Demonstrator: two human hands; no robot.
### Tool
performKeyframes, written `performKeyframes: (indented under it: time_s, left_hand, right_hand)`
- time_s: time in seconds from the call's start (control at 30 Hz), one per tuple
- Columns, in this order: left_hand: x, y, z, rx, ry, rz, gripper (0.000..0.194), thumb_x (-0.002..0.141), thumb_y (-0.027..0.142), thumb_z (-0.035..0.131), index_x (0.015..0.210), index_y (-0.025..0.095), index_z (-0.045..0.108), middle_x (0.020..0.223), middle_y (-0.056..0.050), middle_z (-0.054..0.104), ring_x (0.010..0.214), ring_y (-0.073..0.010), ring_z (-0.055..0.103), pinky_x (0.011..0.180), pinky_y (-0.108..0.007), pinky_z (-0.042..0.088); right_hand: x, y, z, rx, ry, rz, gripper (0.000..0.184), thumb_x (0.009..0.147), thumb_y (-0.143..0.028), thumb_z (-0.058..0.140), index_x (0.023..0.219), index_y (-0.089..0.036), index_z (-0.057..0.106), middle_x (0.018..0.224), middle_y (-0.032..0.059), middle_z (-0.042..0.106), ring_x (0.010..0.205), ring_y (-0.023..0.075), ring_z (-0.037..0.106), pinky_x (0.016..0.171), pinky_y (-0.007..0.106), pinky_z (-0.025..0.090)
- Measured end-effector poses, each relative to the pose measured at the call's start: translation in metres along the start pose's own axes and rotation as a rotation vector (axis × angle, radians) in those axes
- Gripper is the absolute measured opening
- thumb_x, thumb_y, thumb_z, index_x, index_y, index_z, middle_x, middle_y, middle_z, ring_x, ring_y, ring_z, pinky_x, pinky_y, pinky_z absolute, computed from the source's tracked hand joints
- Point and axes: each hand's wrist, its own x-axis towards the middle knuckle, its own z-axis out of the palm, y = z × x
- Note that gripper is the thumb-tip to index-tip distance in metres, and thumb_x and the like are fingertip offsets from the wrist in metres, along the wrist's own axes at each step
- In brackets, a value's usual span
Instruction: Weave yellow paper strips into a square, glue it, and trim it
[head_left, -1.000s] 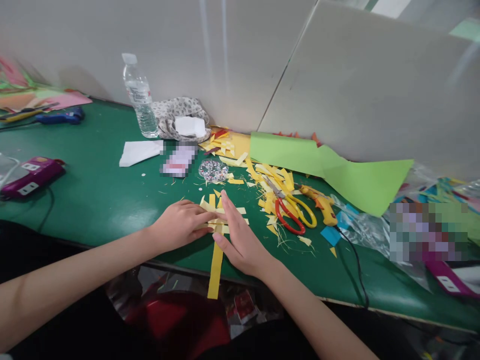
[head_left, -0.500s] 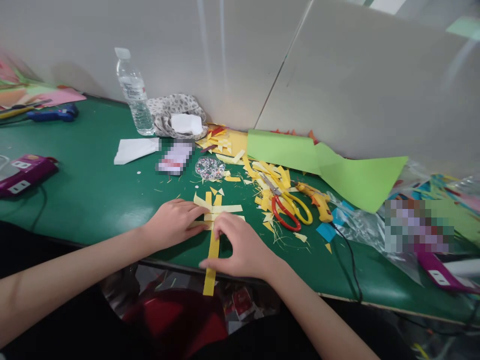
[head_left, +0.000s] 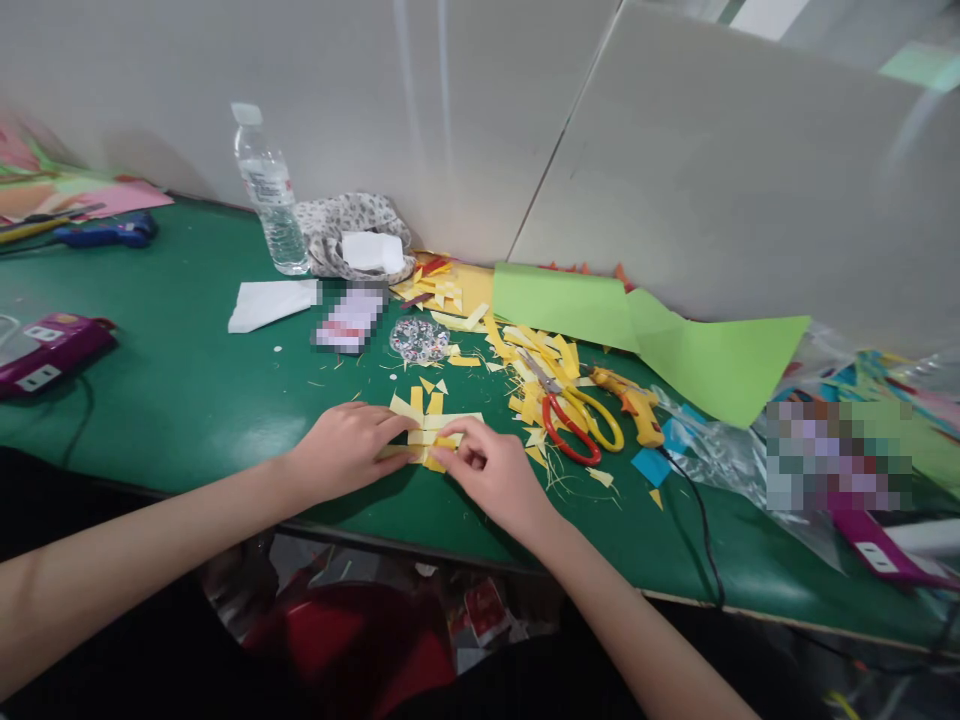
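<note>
Crossed yellow paper strips [head_left: 424, 422], pale and deeper yellow, lie together near the table's front edge. My left hand [head_left: 346, 446] is closed on their left side, thumb and fingers pinching the strip ends. From the right, my right hand [head_left: 496, 470] pinches a deeper yellow strip at the lower part of the crossing, thumb below and forefinger above. That strip is bent over, and part of it is hidden under my fingers. Red-and-yellow-handled scissors [head_left: 574, 415] rest to the right, on yellow paper scraps [head_left: 536, 385].
A yellow glue gun [head_left: 634, 405] with a black cord lies right of the scissors. Green paper [head_left: 562, 300] leans along the wall. Behind my hands are a clear decorated disc [head_left: 420, 340], a phone [head_left: 350, 320], folded tissue [head_left: 274, 303] and a water bottle [head_left: 271, 195]. A purple power strip [head_left: 56, 350] sits left.
The long yellow strip that hung over the table edge is now folded up toward the crossing. My right hand's thumb and forefinger have come together on it. My left hand has stayed put.
</note>
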Motion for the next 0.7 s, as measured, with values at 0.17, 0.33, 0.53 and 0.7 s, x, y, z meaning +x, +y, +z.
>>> performKeyframes:
  time_s: [0.17, 0.33, 0.53, 0.7]
  left_hand:
    - [0.000, 0.000, -0.003, -0.009, -0.006, 0.011, 0.034, 0.088, 0.044, 0.043, 0.104, 0.019, 0.059, 0.090, -0.006, 0.069, 0.079, -0.0206, 0.065, 0.066, -0.031, 0.048]
    - [0.000, 0.001, -0.004, -0.019, -0.010, 0.013, 0.034, 0.088, 0.044, 0.043, 0.101, 0.018, 0.060, 0.087, -0.007, 0.069, 0.079, -0.0200, 0.064, 0.066, -0.030, 0.048]
    - [0.001, 0.001, -0.002, -0.003, 0.010, 0.013, 0.031, 0.087, 0.043, 0.046, 0.101, 0.019, 0.060, 0.088, -0.006, 0.069, 0.077, -0.0202, 0.065, 0.064, -0.029, 0.048]
    - [0.001, 0.002, -0.003, 0.013, -0.001, -0.005, 0.031, 0.086, 0.043, 0.047, 0.101, 0.019, 0.060, 0.088, -0.006, 0.069, 0.077, -0.0212, 0.065, 0.064, -0.030, 0.048]
  right_hand:
    - [-0.004, -0.006, 0.000, 0.387, -0.021, 0.080, 0.042, 0.089, -0.041, 0.042, 0.126, -0.022, 0.038, 0.072, -0.0013, 0.064, 0.055, 0.0126, 0.059, 0.056, 0.026, 0.046]
    - [-0.007, -0.007, 0.000, 0.243, -0.029, -0.021, 0.049, 0.092, -0.040, 0.034, 0.138, -0.024, 0.026, 0.099, 0.0057, 0.068, 0.092, 0.0198, 0.063, 0.082, 0.038, 0.047]
    - [-0.005, 0.004, 0.005, -0.023, 0.020, -0.102, 0.054, 0.087, -0.023, 0.044, 0.137, -0.027, 0.025, 0.111, 0.0048, 0.065, 0.107, 0.0203, 0.058, 0.091, 0.042, 0.044]
    - [-0.003, 0.011, 0.011, -0.223, 0.062, -0.132, 0.041, 0.082, -0.025, 0.052, 0.122, -0.023, 0.042, 0.112, 0.0053, 0.064, 0.105, 0.0218, 0.058, 0.089, 0.040, 0.045]
